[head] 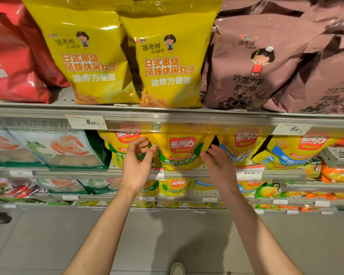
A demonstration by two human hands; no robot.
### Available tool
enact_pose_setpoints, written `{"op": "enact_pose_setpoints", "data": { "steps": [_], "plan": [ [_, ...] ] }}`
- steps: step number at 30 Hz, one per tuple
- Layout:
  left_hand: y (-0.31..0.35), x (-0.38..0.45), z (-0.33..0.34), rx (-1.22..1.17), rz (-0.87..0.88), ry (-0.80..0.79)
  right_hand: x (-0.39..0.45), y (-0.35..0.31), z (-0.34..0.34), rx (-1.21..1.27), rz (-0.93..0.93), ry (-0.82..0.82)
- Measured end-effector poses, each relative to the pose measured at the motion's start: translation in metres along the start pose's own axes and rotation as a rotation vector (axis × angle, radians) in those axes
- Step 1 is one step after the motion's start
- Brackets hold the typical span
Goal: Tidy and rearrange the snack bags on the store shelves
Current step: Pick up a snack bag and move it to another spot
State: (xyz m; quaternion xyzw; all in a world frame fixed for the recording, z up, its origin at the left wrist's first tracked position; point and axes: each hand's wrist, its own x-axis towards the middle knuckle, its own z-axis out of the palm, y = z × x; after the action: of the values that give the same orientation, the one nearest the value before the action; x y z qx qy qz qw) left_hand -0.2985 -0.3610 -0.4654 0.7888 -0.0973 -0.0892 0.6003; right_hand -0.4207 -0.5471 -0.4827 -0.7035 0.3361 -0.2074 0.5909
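A yellow-and-green corn snack bag (pixel 180 153) stands upright at the front of the second shelf, straight ahead. My left hand (pixel 137 163) is at the bag's left edge, its fingers loosely curled, with a gap between thumb and index finger and nothing held. My right hand (pixel 218 165) is at the bag's right edge, and its fairly straight fingers touch the side of the bag. More bags of the same brand stand beside it, a green one (pixel 123 143) on the left and blue ones (pixel 244 147) on the right.
The top shelf carries two large yellow bags (pixel 167 62), red bags (pixel 10 62) and brown bags (pixel 252 64). A price rail (pixel 187 118) overhangs the corn bags. Shrimp-stick bags (pixel 62 147) stand at the left. Lower shelves (pixel 187 195) hold more snacks above a grey floor.
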Motion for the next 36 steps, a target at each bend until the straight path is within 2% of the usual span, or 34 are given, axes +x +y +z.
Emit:
{"op": "enact_pose_setpoints", "data": {
  "steps": [4,12,16,20,28,33,36],
  "plan": [
    [0.008,-0.015,-0.019,-0.006,0.01,-0.026,-0.017,-0.002,-0.01,-0.044,0.024,0.034],
    [0.032,-0.052,-0.058,-0.089,0.015,-0.126,-0.083,-0.02,-0.041,0.102,0.07,0.166],
    [0.051,-0.075,-0.063,-0.105,0.062,-0.215,-0.122,-0.028,-0.062,0.157,0.109,0.268],
    [0.066,-0.091,-0.056,-0.134,0.094,-0.286,-0.162,-0.026,-0.091,0.121,0.059,0.328],
    [0.098,-0.127,0.0,-0.164,0.154,-0.451,-0.207,-0.028,-0.156,0.178,0.062,0.483],
    [0.122,-0.157,0.068,-0.214,0.14,-0.533,-0.211,-0.025,-0.222,0.215,0.066,0.548],
    [0.141,-0.177,0.123,-0.233,0.189,-0.567,-0.211,-0.023,-0.279,0.213,0.039,0.579]
  ]
}}
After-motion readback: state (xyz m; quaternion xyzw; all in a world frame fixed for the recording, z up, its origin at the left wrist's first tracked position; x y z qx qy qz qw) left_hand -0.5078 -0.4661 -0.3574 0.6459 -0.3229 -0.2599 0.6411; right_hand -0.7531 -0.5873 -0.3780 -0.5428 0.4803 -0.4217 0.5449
